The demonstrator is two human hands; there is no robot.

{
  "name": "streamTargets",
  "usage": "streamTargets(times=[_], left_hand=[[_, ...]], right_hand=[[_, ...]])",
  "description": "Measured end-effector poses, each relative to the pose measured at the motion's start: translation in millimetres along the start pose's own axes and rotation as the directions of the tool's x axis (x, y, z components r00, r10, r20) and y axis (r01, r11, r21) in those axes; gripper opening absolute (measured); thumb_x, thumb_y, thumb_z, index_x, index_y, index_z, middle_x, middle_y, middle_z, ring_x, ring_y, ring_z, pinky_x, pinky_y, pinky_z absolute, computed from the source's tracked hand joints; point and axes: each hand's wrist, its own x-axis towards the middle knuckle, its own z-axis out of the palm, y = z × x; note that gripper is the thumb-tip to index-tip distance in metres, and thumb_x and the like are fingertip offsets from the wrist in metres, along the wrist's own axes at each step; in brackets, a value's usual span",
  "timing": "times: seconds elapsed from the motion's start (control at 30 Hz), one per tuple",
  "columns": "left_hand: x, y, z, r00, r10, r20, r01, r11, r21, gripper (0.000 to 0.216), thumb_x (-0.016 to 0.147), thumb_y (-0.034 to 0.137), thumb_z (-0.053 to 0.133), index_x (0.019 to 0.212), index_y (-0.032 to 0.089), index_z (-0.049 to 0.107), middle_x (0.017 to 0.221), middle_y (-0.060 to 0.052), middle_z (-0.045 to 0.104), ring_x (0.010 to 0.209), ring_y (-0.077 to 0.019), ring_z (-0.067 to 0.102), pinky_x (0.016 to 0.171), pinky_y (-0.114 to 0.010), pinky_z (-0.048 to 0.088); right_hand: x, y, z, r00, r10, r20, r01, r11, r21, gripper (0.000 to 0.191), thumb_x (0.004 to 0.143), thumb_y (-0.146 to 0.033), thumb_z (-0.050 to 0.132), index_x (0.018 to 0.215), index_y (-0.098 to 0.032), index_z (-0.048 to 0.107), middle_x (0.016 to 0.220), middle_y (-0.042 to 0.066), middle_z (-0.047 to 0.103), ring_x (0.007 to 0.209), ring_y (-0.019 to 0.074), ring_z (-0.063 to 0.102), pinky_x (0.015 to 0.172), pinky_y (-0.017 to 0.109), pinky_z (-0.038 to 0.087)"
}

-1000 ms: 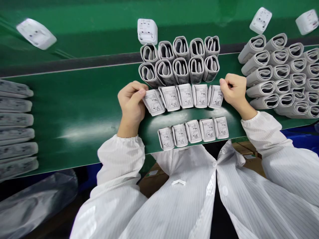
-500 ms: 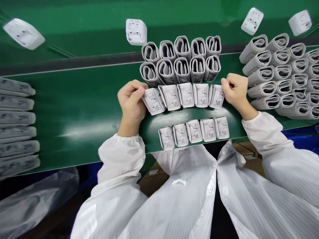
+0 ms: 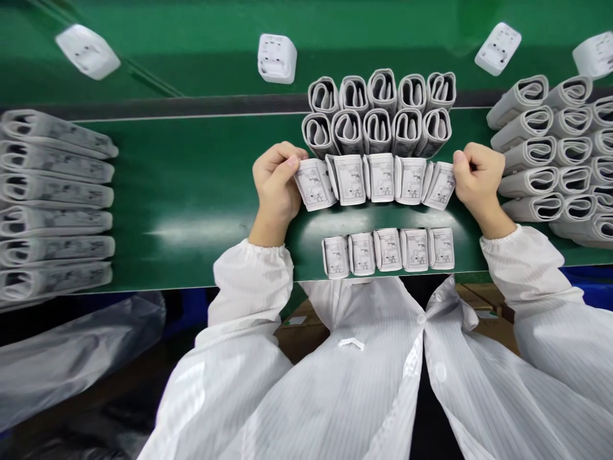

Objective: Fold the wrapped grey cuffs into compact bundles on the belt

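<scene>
A row of several rolled grey cuffs (image 3: 380,179) with printed labels is squeezed between my two hands above the green table (image 3: 191,191). My left hand (image 3: 275,185) is closed on the leftmost roll of that row. At the other end, my right hand (image 3: 476,179) is closed against the rightmost roll. Just behind the held row, two rows of rolled cuffs (image 3: 380,115) stand on end showing their coiled ends. A second lying row of rolled cuffs (image 3: 389,251) sits at the table's near edge, close to my body.
A big stack of rolled cuffs (image 3: 555,153) fills the right side. Flat folded cuffs (image 3: 52,204) are piled at the left. White box-shaped devices (image 3: 276,57) (image 3: 498,48) (image 3: 86,51) lie on the far green belt. A clear plastic bag (image 3: 71,358) hangs below left.
My view has shifted, so everything sits further right in the frame. Both hands keep their grip on the row of rolls, which has been raised slightly toward the standing rows.
</scene>
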Motion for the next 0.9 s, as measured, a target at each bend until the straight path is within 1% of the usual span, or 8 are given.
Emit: streamTargets(times=[0.07,0.13,0.27,0.33,0.4,0.57,0.73,0.9], left_hand=[[0,0,0,1.000,-0.012,-0.005,0.012,0.999,-0.044,0.064,0.097,0.069,0.088,0.075,0.025,0.046,0.081,-0.002,0.053,0.087,-0.0239,0.064,0.089,-0.044,0.054],[0,0,0,1.000,-0.009,-0.016,0.007,0.995,-0.098,0.061,0.094,0.064,0.092,0.074,0.024,0.050,0.081,-0.002,0.055,0.084,-0.0220,0.064,0.087,-0.042,0.055],[0,-2,-3,0.999,-0.039,-0.032,0.035,0.992,-0.124,0.057,0.099,0.058,0.092,0.075,0.024,0.052,0.084,-0.002,0.061,0.089,-0.0224,0.070,0.090,-0.040,0.061],[0,-5,-6,0.998,-0.061,-0.033,0.056,0.990,-0.128,0.057,0.101,0.056,0.091,0.076,0.024,0.053,0.086,-0.002,0.064,0.093,-0.0233,0.075,0.093,-0.041,0.064],[1,-7,-7,0.998,-0.054,-0.040,0.048,0.989,-0.140,0.056,0.101,0.056,0.092,0.076,0.023,0.053,0.086,-0.002,0.065,0.092,-0.0229,0.076,0.093,-0.041,0.065],[2,-1,-3,0.997,-0.026,-0.070,0.021,0.997,-0.071,0.066,0.095,0.067,0.094,0.074,0.024,0.048,0.082,-0.001,0.059,0.085,-0.0205,0.068,0.082,-0.040,0.057],[3,7,1,0.997,-0.020,-0.077,0.021,1.000,0.022,0.075,0.091,0.077,0.092,0.075,0.023,0.041,0.078,0.000,0.053,0.082,-0.0165,0.059,0.078,-0.037,0.047],[4,5,0,0.996,-0.013,-0.086,0.018,0.998,0.062,0.077,0.095,0.079,0.087,0.077,0.023,0.038,0.078,0.001,0.049,0.082,-0.0159,0.056,0.078,-0.037,0.046]], right_hand=[[2,-2,0,0.998,-0.044,-0.043,0.047,0.997,0.057,0.068,0.116,-0.067,0.059,0.068,-0.029,0.029,0.064,-0.003,0.029,0.061,0.0179,0.035,0.066,0.042,0.027],[3,-4,-1,0.997,-0.051,-0.054,0.055,0.995,0.085,0.069,0.114,-0.066,0.062,0.067,-0.029,0.029,0.063,-0.003,0.029,0.060,0.0182,0.033,0.066,0.043,0.025],[5,-8,-4,0.999,0.033,-0.004,-0.033,0.999,0.022,0.072,0.115,-0.067,0.062,0.065,-0.030,0.026,0.061,-0.002,0.028,0.061,0.0206,0.034,0.067,0.045,0.028],[5,-10,-6,0.999,0.047,-0.004,-0.047,0.999,-0.017,0.072,0.116,-0.069,0.059,0.066,-0.029,0.025,0.061,-0.001,0.028,0.063,0.0212,0.034,0.067,0.046,0.028],[4,-11,-7,0.998,0.065,0.001,-0.065,0.996,-0.061,0.071,0.117,-0.070,0.056,0.068,-0.029,0.025,0.062,-0.001,0.028,0.064,0.0219,0.035,0.067,0.046,0.029],[6,-16,-6,0.998,0.058,-0.014,-0.059,0.995,-0.085,0.067,0.118,-0.071,0.048,0.070,-0.030,0.026,0.063,-0.001,0.026,0.063,0.0227,0.035,0.066,0.045,0.032],[9,-26,-5,0.996,0.087,-0.006,-0.087,0.983,-0.161,0.062,0.117,-0.069,0.050,0.071,-0.032,0.034,0.062,-0.002,0.024,0.061,0.0231,0.036,0.064,0.044,0.034],[11,-30,-5,0.994,0.112,-0.014,-0.113,0.984,-0.136,0.067,0.115,-0.072,0.056,0.069,-0.032,0.027,0.060,-0.002,0.024,0.060,0.0225,0.036,0.064,0.044,0.034]])
